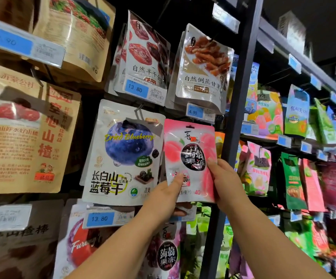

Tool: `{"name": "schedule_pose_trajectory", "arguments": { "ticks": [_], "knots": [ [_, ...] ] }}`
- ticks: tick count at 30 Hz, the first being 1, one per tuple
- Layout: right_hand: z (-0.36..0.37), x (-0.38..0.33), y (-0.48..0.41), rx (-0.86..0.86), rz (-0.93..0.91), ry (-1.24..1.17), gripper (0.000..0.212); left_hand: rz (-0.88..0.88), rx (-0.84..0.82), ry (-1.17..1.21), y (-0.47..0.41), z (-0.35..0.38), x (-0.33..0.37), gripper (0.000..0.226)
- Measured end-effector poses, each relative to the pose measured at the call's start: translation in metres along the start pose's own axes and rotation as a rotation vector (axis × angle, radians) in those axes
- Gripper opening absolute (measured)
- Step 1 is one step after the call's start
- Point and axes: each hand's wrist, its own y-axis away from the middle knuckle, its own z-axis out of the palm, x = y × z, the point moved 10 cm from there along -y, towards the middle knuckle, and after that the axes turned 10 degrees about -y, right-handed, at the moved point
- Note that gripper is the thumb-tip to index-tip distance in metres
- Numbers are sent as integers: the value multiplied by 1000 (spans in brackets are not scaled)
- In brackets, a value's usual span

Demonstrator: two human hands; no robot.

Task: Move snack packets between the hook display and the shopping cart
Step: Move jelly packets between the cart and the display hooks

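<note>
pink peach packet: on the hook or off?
Cannot tell: left hand and right hand pinch the pink packet low; no hook shows at its hang hole.

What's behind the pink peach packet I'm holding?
An orange packet peeks out right of the pink packet. Any hook or further packets directly behind it are covered.

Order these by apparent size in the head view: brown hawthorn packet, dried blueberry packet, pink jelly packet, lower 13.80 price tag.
1. brown hawthorn packet, though it may simply hang nearer the camera
2. dried blueberry packet
3. pink jelly packet
4. lower 13.80 price tag
</note>
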Motion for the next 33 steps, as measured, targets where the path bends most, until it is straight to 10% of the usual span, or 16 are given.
{"name": "schedule_pose_trajectory", "arguments": {
  "ticks": [12, 19, 33],
  "knots": [
    [-11, -6, -29, 119, 11, 85, 30, 281, 192, -370, -28, -23, 43, 24],
    [-9, -5, -42, 148, 1, 104, 27, 485, 268, -528, -29, -25, 72, 56],
    [-9, 2, -68, 140, -8, 239, 45, 389, 174, -893, -71, -8, 71, 57]
  ]
}}
